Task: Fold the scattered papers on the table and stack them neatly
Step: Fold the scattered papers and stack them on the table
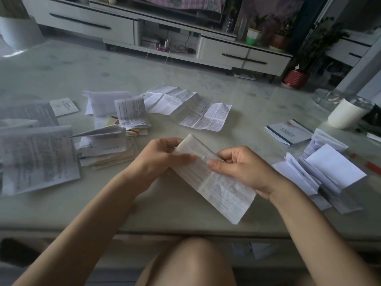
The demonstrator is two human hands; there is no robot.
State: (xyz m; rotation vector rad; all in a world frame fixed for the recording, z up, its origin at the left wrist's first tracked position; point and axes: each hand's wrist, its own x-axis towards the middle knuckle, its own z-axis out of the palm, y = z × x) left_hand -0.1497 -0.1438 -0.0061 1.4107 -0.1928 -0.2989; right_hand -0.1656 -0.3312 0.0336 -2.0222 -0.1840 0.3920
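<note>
From the head camera, a person sits at a pale table [169, 209] with one bare knee [189, 263] showing below its near edge. Both hands meet over the table's near middle on a long printed sheet [224, 190], folded into a narrow strip that runs aslant from upper left to lower right. The left hand [160, 155] grips the strip's upper end, fingers curled behind it and one blurred digit laid across its face. The right hand [243, 170] pinches the strip just beside the left, thumb pressed on the printed face and fingers curled under the far edge. Whether the strip's lower corner touches the tabletop cannot be told. To the left lies a loose heap of papers [105, 141], some half folded, and nearer the left edge a large printed page [39, 159]. Beyond the hands a creased leaflet [185, 108] lies spread open. To the right a stack of folded papers [329, 174] lies near the right forearm, with a teal-edged booklet [288, 131] just behind it and a white cup [346, 113] farther back. Past the table stand a low white cabinet [243, 52] and a plant in a red pot [295, 78]
</note>
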